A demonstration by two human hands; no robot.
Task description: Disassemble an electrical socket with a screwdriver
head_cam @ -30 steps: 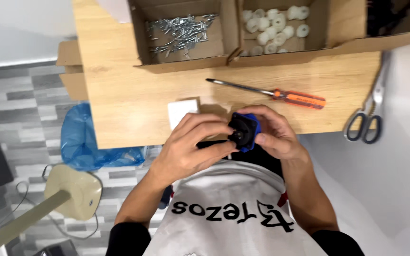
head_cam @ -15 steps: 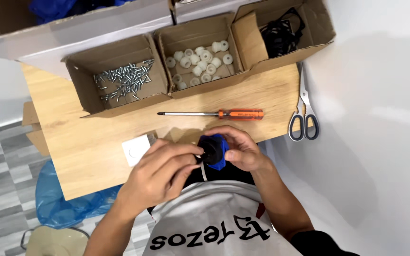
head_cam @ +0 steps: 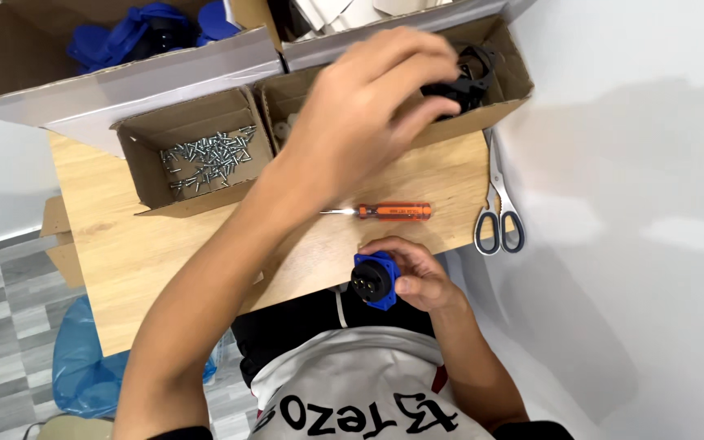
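Hiding box contents, left hand (head_cam: 368, 106); black parts (head_cam: 470, 73)

Bare wood around screwdriver (head_cam: 385, 212), scissors (head_cam: 499, 220) at edge, boxes (head_cam: 197, 159) behind

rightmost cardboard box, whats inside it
Black plastic parts show in the right box, where the left hand reaches in, fingers on them. The hand covers the rest of the inside, so how many parts lie there cannot be seen.
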